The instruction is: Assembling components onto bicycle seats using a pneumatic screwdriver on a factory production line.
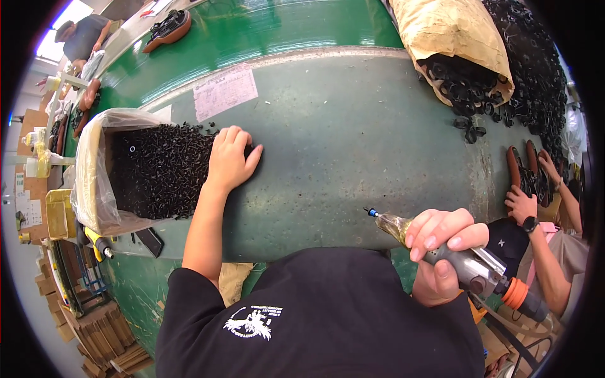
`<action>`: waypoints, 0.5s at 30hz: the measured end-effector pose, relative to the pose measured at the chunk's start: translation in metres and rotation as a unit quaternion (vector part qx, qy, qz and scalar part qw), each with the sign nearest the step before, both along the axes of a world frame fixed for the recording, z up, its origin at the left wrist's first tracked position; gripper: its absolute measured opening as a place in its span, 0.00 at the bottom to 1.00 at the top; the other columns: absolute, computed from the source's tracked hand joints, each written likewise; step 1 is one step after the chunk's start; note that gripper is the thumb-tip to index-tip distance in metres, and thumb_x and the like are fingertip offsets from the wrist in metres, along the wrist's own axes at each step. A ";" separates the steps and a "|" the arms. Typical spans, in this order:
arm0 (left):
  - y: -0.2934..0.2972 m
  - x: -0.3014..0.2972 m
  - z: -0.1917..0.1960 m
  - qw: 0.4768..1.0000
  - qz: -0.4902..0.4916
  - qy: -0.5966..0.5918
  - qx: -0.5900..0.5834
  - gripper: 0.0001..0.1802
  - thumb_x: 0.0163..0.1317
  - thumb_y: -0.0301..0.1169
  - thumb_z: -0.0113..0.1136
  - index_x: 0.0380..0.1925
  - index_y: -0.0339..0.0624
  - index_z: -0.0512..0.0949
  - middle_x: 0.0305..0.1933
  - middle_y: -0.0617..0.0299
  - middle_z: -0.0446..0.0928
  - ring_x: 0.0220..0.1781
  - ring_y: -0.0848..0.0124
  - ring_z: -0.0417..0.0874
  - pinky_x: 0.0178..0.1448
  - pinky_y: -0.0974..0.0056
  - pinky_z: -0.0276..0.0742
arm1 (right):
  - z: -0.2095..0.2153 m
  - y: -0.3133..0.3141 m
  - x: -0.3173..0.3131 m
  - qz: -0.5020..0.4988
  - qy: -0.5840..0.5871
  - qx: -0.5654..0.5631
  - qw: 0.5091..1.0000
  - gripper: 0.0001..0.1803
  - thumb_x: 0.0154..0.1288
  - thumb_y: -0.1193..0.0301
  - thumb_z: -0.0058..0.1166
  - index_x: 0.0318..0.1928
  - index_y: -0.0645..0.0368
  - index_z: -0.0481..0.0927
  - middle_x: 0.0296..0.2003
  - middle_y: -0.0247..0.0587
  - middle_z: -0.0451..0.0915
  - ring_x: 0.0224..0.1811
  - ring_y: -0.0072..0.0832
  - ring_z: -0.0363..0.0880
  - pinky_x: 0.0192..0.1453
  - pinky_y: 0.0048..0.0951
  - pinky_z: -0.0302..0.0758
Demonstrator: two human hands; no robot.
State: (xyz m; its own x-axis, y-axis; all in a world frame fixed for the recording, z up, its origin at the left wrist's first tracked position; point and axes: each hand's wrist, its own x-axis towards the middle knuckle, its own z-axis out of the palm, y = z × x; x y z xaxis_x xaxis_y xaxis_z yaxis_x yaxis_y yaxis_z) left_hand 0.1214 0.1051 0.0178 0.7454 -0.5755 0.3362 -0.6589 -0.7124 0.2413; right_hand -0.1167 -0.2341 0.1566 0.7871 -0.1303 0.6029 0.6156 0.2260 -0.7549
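My right hand (447,249) is wrapped round a silver air screwdriver (469,268) with an orange ring near its rear end. Its blue-collared bit (371,212) points left, above the table. Brownish wrap covers the tool's front part. My left hand (232,159) is at the right edge of a heap of small black screws (161,170), back upward and thumb spread from the fingers. The fingertips are partly hidden, and nothing shows held in them. The screws fill a box lined with clear plastic (94,176).
A paper sack (457,38) spills black curved parts onto the green table (315,170). More black parts are piled at the far right. Beside me on the right, a co-worker's hands (522,205) touch brown-and-black pieces (515,167). A pink paper (225,91) lies beyond my left hand.
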 end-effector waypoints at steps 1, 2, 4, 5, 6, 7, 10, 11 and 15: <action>0.003 -0.007 0.001 1.000 -0.022 -0.003 0.014 0.13 0.64 0.35 0.72 0.35 0.40 0.78 0.44 0.54 0.78 0.51 0.51 0.79 0.59 0.51 0.76 | 0.000 0.000 -0.002 -0.004 0.002 -0.002 1.000 0.15 0.72 0.76 0.61 0.54 0.59 0.71 0.46 0.48 0.78 0.35 0.33 0.83 0.44 0.43 0.82; 0.007 -0.011 -0.004 1.000 -0.022 -0.007 -0.002 0.10 0.61 0.31 0.71 0.33 0.40 0.78 0.43 0.53 0.78 0.51 0.51 0.79 0.58 0.51 0.77 | 0.000 0.000 -0.005 -0.012 0.010 -0.001 1.000 0.15 0.72 0.76 0.61 0.54 0.59 0.71 0.46 0.48 0.78 0.36 0.34 0.84 0.44 0.43 0.83; 0.015 -0.017 -0.004 1.000 -0.013 -0.006 0.000 0.09 0.60 0.30 0.70 0.33 0.40 0.78 0.43 0.53 0.78 0.51 0.51 0.80 0.58 0.51 0.77 | -0.001 -0.001 -0.008 -0.023 0.019 0.000 1.000 0.15 0.73 0.76 0.61 0.54 0.59 0.71 0.46 0.48 0.78 0.36 0.34 0.84 0.45 0.43 0.83; 0.015 -0.019 -0.005 1.000 -0.001 -0.006 0.003 0.09 0.59 0.28 0.70 0.33 0.39 0.78 0.42 0.53 0.78 0.50 0.51 0.80 0.58 0.50 0.77 | -0.002 0.000 -0.010 -0.029 0.033 0.015 0.999 0.15 0.73 0.75 0.62 0.54 0.58 0.71 0.46 0.48 0.78 0.36 0.34 0.84 0.45 0.43 0.83; 0.011 -0.019 -0.001 1.000 0.010 -0.017 0.004 0.07 0.58 0.27 0.69 0.33 0.39 0.79 0.43 0.52 0.79 0.51 0.50 0.81 0.58 0.49 0.78 | -0.002 0.000 -0.012 -0.035 0.047 0.029 0.998 0.15 0.73 0.75 0.62 0.54 0.57 0.71 0.46 0.48 0.78 0.36 0.34 0.83 0.45 0.43 0.82; 0.007 -0.017 0.003 1.000 0.005 -0.016 0.001 0.07 0.58 0.27 0.69 0.33 0.39 0.79 0.43 0.52 0.79 0.51 0.50 0.81 0.58 0.49 0.78 | -0.003 0.000 -0.013 -0.040 0.048 0.027 0.998 0.15 0.73 0.75 0.62 0.54 0.57 0.71 0.46 0.48 0.78 0.36 0.34 0.83 0.45 0.43 0.82; -0.007 -0.004 0.008 0.997 0.044 -0.052 -0.024 0.10 0.60 0.29 0.70 0.40 0.37 0.83 0.50 0.48 0.83 0.56 0.47 0.82 0.63 0.47 0.78 | 0.004 -0.001 -0.013 -0.044 0.086 0.032 0.995 0.15 0.73 0.74 0.63 0.54 0.55 0.71 0.45 0.47 0.78 0.35 0.34 0.82 0.47 0.44 0.82; -0.006 0.001 0.012 0.995 0.081 -0.050 0.003 0.14 0.62 0.31 0.71 0.44 0.36 0.84 0.54 0.46 0.83 0.59 0.46 0.82 0.66 0.46 0.78 | 0.005 -0.001 -0.012 -0.038 0.086 0.030 0.995 0.15 0.73 0.75 0.62 0.55 0.56 0.72 0.46 0.48 0.78 0.36 0.35 0.82 0.48 0.45 0.82; 0.027 0.037 -0.011 0.976 0.190 -0.073 0.071 0.24 0.73 0.40 0.67 0.58 0.31 0.81 0.66 0.39 0.80 0.68 0.41 0.78 0.74 0.44 0.73 | -0.010 -0.009 -0.022 -0.033 0.100 0.064 0.992 0.15 0.74 0.77 0.59 0.57 0.56 0.72 0.47 0.50 0.78 0.39 0.35 0.82 0.50 0.47 0.83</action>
